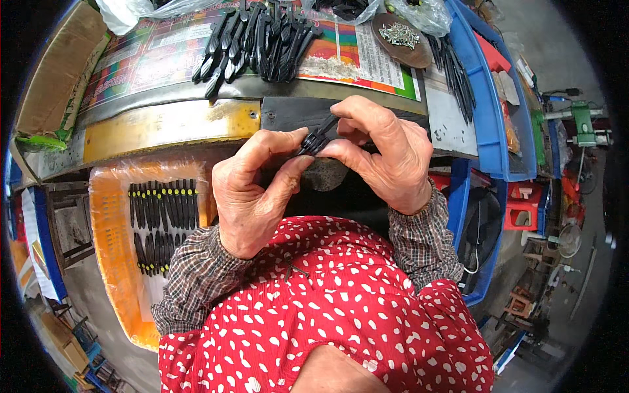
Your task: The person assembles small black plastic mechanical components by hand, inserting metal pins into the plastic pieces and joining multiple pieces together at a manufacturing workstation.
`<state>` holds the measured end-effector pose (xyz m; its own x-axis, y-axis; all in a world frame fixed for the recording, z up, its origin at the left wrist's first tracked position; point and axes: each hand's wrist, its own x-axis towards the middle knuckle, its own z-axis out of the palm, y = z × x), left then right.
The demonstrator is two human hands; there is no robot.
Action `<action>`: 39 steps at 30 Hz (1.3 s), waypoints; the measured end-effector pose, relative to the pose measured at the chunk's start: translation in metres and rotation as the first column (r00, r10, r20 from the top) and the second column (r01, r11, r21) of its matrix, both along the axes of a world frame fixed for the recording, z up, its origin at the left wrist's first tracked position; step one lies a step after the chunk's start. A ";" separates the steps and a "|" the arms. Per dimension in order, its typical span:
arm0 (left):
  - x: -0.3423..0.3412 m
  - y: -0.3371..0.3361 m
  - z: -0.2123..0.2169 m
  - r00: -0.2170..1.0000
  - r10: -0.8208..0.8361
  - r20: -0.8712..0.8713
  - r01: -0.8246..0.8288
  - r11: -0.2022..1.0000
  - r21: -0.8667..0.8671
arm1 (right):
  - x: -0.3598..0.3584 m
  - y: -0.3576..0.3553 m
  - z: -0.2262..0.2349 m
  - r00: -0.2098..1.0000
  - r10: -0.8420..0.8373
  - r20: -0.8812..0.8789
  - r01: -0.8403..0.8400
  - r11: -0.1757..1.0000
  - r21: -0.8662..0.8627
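Centre of the frame: both hands meet over a small black plastic clip-like piece [316, 139], slim and glossy. The left hand [252, 196] has thumb and forefinger pinched together on its lower end, while the right hand [386, 154] curls over the top, fingertips clamped on the upper end. The piece sits right at the edge of a dark, worn metal-faced bench [170, 124], scuffed and yellowed along its front strip.

Up at the top centre, a loose heap of long black plastic pieces [259, 39] lies on a glossy multicoloured printed sheet [164, 52]. Top right, a round brown dish of small silvery metal bits [400, 36] sits beside a blue plastic crate [488, 98]. Lower left, an orange tray wrapped in crinkled clear film [114, 242] holds neat rows of finished black pieces with yellow tips [160, 203]. Checked cuffs and a red apron with white spots [327, 327] fill the bottom.
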<state>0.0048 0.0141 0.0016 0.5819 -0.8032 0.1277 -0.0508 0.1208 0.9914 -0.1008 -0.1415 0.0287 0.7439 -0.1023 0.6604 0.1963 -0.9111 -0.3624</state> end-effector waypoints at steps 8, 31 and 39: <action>0.004 -0.001 -0.001 0.997 -0.016 0.075 0.015 1.000 0.010 | 0.001 -0.007 0.003 0.999 0.024 0.024 -0.019 0.981 -0.194; 0.000 -0.005 0.004 0.959 0.004 -0.285 -0.023 0.998 -0.065 | 0.008 0.006 -0.009 0.997 0.068 0.041 -0.075 0.976 0.205; 0.003 -0.004 -0.003 0.956 -0.049 -0.288 0.012 0.992 -0.129 | 0.005 0.017 -0.017 0.999 0.026 0.023 -0.034 0.892 0.451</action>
<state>0.0078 0.0105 -0.0014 0.5839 -0.8098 0.0573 0.2421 0.2410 0.9399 -0.0960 -0.1241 0.0121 0.7412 -0.3702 0.5600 0.2300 -0.6436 -0.7300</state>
